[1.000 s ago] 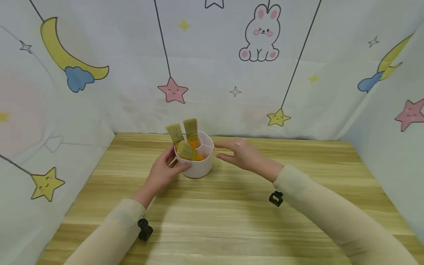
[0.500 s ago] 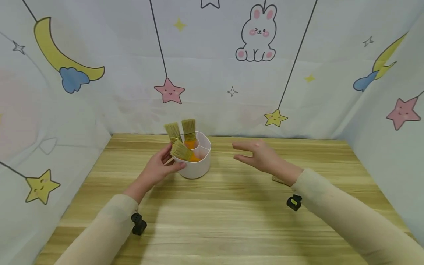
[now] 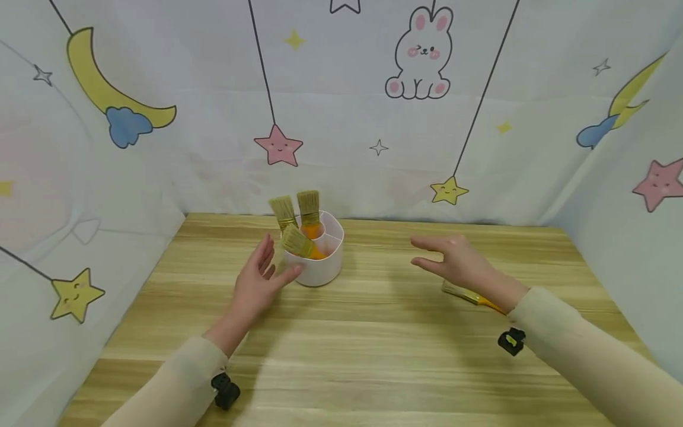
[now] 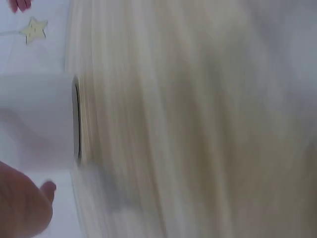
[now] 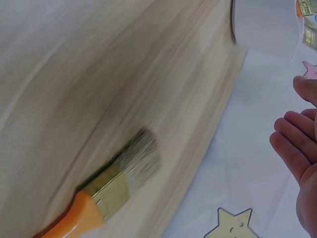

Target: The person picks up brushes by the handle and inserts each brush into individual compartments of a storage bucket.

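A white divided holder (image 3: 320,271) stands upright toward the back of the table. Three paintbrushes (image 3: 308,204) with orange handles stick out of it, bristles up. Close at its left side is my left hand (image 3: 256,287), fingers loosely extended and thumb by the front wall; whether the thumb touches cannot be told. My right hand (image 3: 461,264) hovers over the right part of the table, thumb and fingers spread apart, holding nothing. Beneath it lies another paintbrush (image 5: 111,191), its bristles toward the holder; in the head view the forearm hides part of its handle.
The wood-grain table (image 3: 347,356) is bounded at the back and sides by white cloth (image 3: 347,107) printed with stars, moons and a rabbit. The holder has at least one compartment (image 3: 333,228) on its right with no brush showing.
My right hand has moved right, away from the holder, uncovering the lying paintbrush. My left hand has loosened from the holder and drawn slightly left. The holder stays in place.
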The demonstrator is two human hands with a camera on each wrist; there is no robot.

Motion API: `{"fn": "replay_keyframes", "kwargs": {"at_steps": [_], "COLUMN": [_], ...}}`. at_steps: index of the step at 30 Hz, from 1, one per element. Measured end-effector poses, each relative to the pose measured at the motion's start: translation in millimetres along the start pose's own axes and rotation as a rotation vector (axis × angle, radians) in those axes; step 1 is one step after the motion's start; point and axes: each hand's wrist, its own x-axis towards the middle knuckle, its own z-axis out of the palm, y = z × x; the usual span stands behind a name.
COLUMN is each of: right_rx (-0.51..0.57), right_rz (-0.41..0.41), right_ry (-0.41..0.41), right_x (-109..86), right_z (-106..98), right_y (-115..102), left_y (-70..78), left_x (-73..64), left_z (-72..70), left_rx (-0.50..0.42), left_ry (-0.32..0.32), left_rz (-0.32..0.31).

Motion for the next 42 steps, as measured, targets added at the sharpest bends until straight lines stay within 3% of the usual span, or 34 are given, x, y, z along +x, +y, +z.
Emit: {"fn": "replay_keyframes", "kwargs": {"at_steps": [8, 15, 22, 35, 42], "right_rx": [-0.056, -0.120, -0.154, -0.159, -0.204], "right_rz": [0.041, 0.010, -0.033, 0.064, 0.065], "right_ry": [-0.004, 0.015, -0.016, -0.166, -0.141], "right_x": [-27.1, -45.0, -55.4, -85.3, -105.3], "right_z": [-11, -20, -32, -55, -52], "right_y": [16, 26, 32, 44, 52], "left_y": [12.2, 15.4, 15.0, 13.1, 14.1], "left_x": [-27.3, -29.2, -26.1, -16.7, -11.0], "left_z": [32.6, 51.5, 51.7, 49.1, 47.6], "left_rx": [-0.049, -0.066, -0.058, -0.066, -0.043], "left_ry": [0.107, 0.154, 0.184, 0.170, 0.170], "left_rz": [-0.046, -0.015, -0.009, -0.013, -0.018]}}
